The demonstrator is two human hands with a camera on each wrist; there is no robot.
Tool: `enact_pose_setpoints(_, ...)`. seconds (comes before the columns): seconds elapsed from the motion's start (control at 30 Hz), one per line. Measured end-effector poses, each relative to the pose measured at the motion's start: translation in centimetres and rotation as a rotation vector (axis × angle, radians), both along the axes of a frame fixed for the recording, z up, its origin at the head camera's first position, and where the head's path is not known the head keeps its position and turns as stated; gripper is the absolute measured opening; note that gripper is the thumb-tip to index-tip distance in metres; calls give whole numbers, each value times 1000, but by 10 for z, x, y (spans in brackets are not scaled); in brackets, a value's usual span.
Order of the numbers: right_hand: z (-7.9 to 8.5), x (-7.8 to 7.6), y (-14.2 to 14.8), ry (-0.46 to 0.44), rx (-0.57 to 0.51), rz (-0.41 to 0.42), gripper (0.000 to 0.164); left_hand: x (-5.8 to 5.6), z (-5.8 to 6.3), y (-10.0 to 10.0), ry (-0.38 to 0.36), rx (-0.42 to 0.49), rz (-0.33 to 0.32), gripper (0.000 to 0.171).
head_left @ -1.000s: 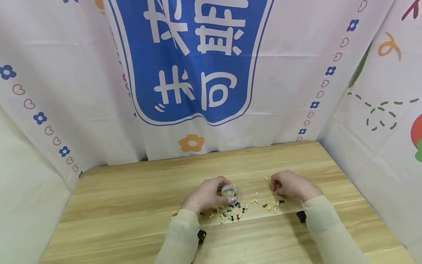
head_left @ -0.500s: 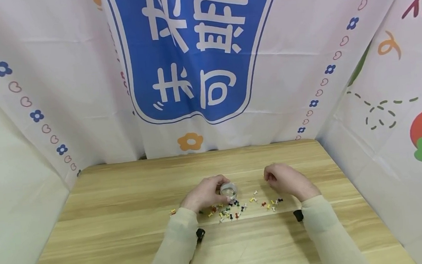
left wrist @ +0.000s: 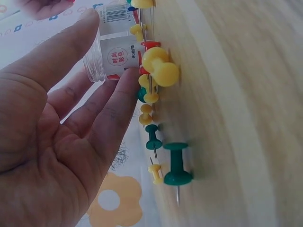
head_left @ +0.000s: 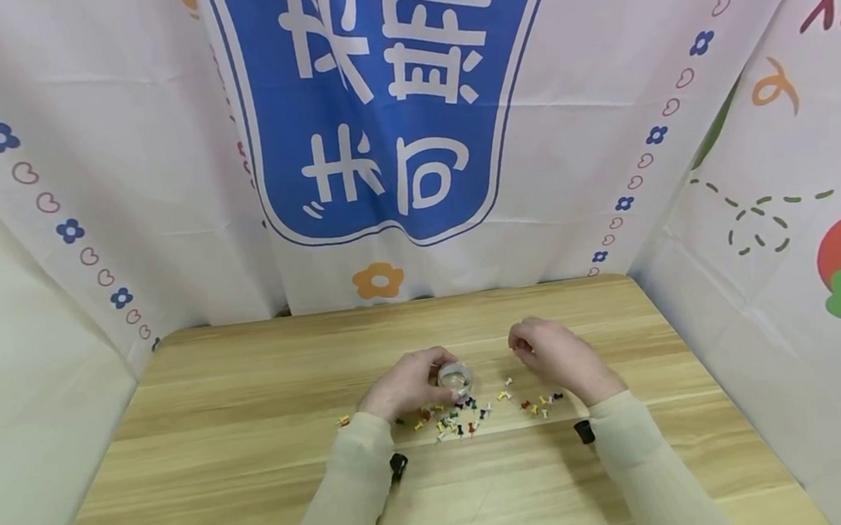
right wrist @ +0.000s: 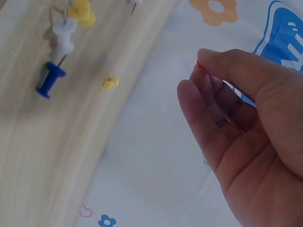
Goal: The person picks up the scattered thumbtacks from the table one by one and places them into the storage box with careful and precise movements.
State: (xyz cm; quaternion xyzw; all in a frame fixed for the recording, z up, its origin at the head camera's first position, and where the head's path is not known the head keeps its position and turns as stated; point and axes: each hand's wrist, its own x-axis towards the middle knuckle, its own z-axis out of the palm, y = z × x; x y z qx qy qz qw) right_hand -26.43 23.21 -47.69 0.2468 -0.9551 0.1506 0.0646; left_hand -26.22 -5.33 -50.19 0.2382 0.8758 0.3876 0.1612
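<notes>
My left hand (head_left: 404,383) grips a small clear jar (head_left: 455,381) that stands upright on the table. In the left wrist view the thumb and fingers wrap the labelled jar (left wrist: 119,56), whose rim is uncovered. My right hand (head_left: 558,359) is raised to the right of the jar. Between its thumb and a finger shows a bit of red, a pinched push pin (right wrist: 200,65) mostly hidden by the fingertips. Push pins (head_left: 471,428) in red, yellow, green, white and blue lie scattered in front of the jar. A smaller group of pins (head_left: 543,402) lies below the right hand.
The wooden table (head_left: 238,412) runs back to a hanging printed cloth (head_left: 561,158), with more cloth at both sides. A couple of pins (head_left: 343,421) lie apart, left of the left wrist. A yellow pin (right wrist: 111,82) shows on the table in the right wrist view.
My right hand has lifted from the table and moved left and away from me, toward the jar, with the red push pin. The left hand and jar have stayed in place.
</notes>
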Motion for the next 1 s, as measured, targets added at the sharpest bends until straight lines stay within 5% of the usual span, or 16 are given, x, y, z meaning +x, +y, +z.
enact_pose_setpoints(1.0, -9, 17, -50, 59, 10, 135, 17, -2, -2, 0, 15, 10, -14, 52)
